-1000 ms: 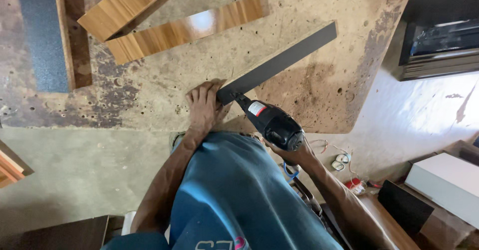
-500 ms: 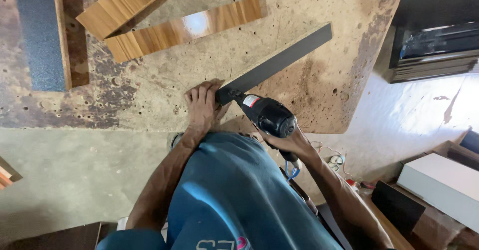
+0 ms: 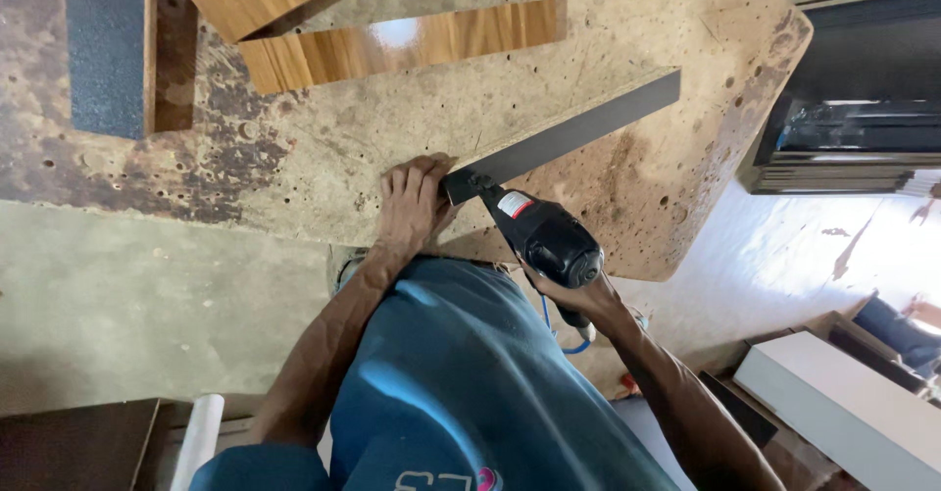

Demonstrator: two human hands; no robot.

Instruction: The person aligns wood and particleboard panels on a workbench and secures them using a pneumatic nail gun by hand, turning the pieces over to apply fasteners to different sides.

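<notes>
- Left of the power tool, our left hand point(image 3: 412, 202) lies flat, fingers spread, pressing the worn workbench point(image 3: 323, 148) and touching the near end of the dark board point(image 3: 578, 128).
- Our black power tool point(image 3: 539, 236) points its nose at that board end.
- Behind the tool, our right hand point(image 3: 578, 300) is closed around its rear grip.
- Beyond the tool, two wood-grain strips point(image 3: 402, 45) lie on the bench.
</notes>
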